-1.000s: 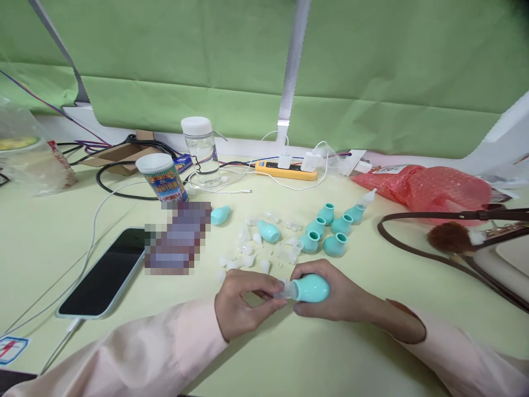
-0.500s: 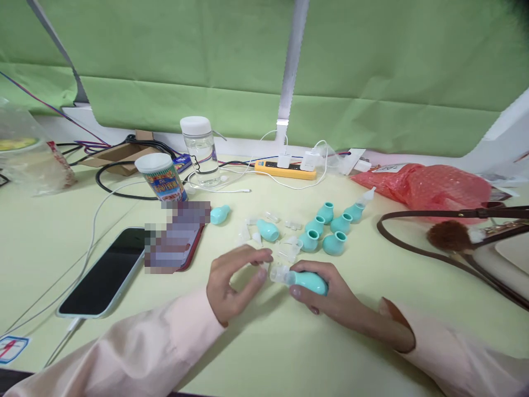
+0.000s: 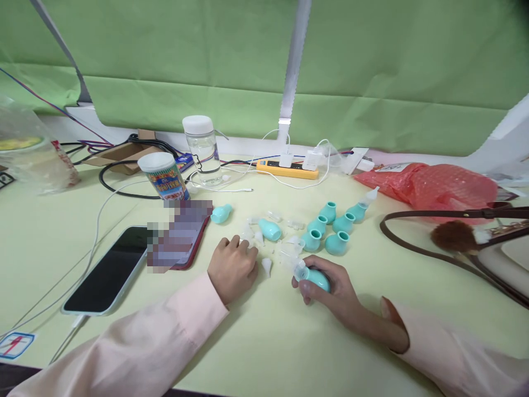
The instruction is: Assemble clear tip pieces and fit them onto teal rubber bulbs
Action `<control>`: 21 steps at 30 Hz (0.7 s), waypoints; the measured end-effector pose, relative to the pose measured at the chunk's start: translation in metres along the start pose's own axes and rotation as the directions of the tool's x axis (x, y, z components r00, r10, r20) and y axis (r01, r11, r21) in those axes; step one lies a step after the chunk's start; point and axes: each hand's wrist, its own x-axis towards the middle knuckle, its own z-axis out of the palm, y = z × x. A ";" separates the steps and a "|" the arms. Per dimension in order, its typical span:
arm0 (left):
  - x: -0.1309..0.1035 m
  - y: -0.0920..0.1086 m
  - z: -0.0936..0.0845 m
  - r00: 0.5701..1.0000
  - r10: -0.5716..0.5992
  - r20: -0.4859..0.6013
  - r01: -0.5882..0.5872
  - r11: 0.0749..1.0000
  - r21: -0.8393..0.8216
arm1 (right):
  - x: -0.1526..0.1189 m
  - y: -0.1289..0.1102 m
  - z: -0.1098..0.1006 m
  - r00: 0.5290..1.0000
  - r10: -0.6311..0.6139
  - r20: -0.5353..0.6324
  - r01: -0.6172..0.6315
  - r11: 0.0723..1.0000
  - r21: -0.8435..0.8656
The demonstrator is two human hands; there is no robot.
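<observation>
My right hand [image 3: 336,284] is closed around a teal squeeze bulb [image 3: 317,280], which has a clear plastic collar [image 3: 301,270] on its mouth, pointing left. Palm down on the table, my left hand [image 3: 233,269] has its fingers curled under; whatever they hold, if anything, is hidden. A small translucent tip [image 3: 266,267] lies between the hands. Just beyond them are loose clear parts [image 3: 291,248] and a teal bulb [image 3: 270,229] on its side. Several teal bulbs [image 3: 311,240] stand mouth-up at the right, and behind them one bulb [image 3: 357,212] carries a clear pointed nozzle.
Left of my hands lie a red-cased phone [image 3: 194,242] and a black-screened phone [image 3: 111,270] on a cable. A paper cup [image 3: 165,179], a water bottle [image 3: 204,157] and a yellow power strip [image 3: 289,170] stand behind. A red plastic bag [image 3: 446,190] and a brown strap [image 3: 397,234] are at right.
My left hand has moved left, away from the bulb, and turned palm down. The small tip it pinched appears to be on the table. My right hand still holds the bulb.
</observation>
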 end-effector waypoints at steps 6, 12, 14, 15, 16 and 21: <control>-0.002 0.001 0.002 0.976 -0.097 -0.196 0.019 0.931 -0.364 | -0.002 0.003 0.002 0.997 -0.074 0.000 0.073 0.985 -0.159; -0.005 0.014 -0.014 0.944 -0.328 0.044 0.085 0.111 -0.990 | -0.004 0.005 0.005 0.976 -0.219 -0.014 0.194 0.889 -0.415; -0.005 0.015 -0.016 0.937 -0.287 0.199 0.177 -0.101 -0.979 | -0.004 0.005 0.005 0.957 -0.291 -0.011 0.256 0.857 -0.447; -0.005 0.015 -0.016 0.925 -0.273 0.264 0.227 -0.160 -0.961 | -0.004 0.006 0.006 0.947 -0.321 -0.015 0.278 0.843 -0.461; -0.004 0.015 -0.016 0.910 -0.265 0.318 0.271 -0.199 -0.942 | -0.004 0.006 0.006 0.940 -0.341 -0.021 0.291 0.831 -0.474; -0.003 0.012 -0.015 0.876 -0.259 0.408 0.329 -0.297 -0.896 | -0.003 0.006 0.006 0.940 -0.336 -0.060 0.265 0.829 -0.492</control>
